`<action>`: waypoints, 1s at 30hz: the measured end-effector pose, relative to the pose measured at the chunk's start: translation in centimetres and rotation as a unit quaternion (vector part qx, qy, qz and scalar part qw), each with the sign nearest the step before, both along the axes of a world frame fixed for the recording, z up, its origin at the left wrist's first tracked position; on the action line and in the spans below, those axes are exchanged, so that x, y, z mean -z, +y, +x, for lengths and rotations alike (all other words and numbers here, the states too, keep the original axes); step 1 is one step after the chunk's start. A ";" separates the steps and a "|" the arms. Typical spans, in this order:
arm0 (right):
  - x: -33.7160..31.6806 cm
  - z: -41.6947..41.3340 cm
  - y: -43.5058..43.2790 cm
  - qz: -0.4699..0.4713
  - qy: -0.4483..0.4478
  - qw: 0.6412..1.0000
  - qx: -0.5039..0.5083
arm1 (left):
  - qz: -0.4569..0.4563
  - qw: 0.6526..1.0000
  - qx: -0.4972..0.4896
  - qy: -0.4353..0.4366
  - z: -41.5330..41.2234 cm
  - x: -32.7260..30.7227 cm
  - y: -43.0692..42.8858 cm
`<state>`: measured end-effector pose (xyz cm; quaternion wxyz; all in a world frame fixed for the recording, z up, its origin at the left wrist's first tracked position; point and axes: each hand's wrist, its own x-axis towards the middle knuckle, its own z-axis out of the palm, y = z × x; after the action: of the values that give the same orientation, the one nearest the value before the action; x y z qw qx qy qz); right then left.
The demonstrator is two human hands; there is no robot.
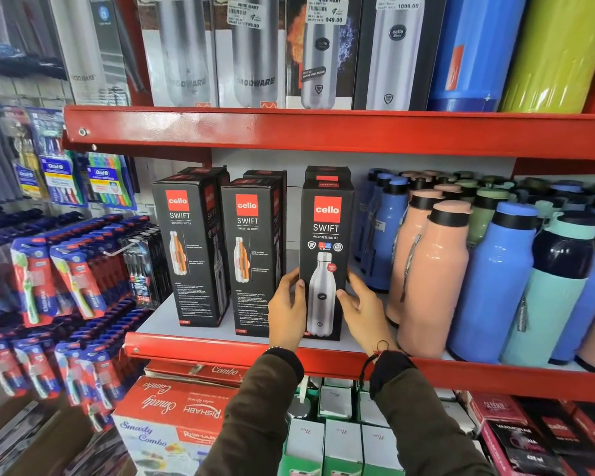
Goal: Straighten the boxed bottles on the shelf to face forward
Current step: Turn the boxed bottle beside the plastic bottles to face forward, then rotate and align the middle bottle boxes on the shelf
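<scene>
- Nearest, at bottom: two dark olive sleeves (255, 417) with black knit cuffs, reaching up from the lower edge.
- Beneath the sleeves, on a lower level: a red and white Rishabh Smarty Combo box (172, 413), small white cartons with green bases (337, 438), dark packets (529, 438) at right.
- Left hand (287, 312) pressed flat against the left side of the right-hand Cello Swift box (325, 259), thumb laid over the front edge.
- Right hand (359, 309) against that box's right side, thumb on its front face; box clamped between the two hands, upright, bottle picture facing forward, standing at the front of the shelf.
- Red metal shelf lip (203, 348) along the front, pale shelf board (162, 321) behind it.
- Left of the held box: the middle Cello Swift box (251, 255) and the left Cello Swift box (193, 249), both upright, turned slightly so a side panel shows, printed text on the faces.
- More black boxes (327, 175) lined up behind each front one.
- Right of the held box: loose bottles crowded together, peach bottles (430, 276), blue bottles (488, 286), teal bottle (547, 304), all with dark collars.
- Far left: hanging toothbrush packs (66, 276), Oral-B packs (103, 180) above them.
- Upper shelf rail (323, 132) in red; above it, boxed steel bottles (255, 53) with price stickers, then tall blue flask (474, 53) and lime-green flask (560, 53).
</scene>
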<state>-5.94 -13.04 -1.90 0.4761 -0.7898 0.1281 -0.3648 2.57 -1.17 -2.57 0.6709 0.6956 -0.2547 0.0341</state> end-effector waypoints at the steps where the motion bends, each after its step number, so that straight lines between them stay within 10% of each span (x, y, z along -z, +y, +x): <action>1: 0.0 0.0 0.1 0.000 -0.002 1.000 0.004 | -0.001 1.000 0.001 0.000 -0.1 -0.1 0.1; 30: -2.0 3.2 9.6 -0.036 -0.152 0.977 0.149 | -0.148 0.966 -0.128 -0.168 2.7 -2.9 6.5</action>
<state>-2.74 -3.45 0.13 0.4020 -0.7138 0.1573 -0.5514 5.26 5.36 0.30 0.7038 0.5999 -0.2648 0.2732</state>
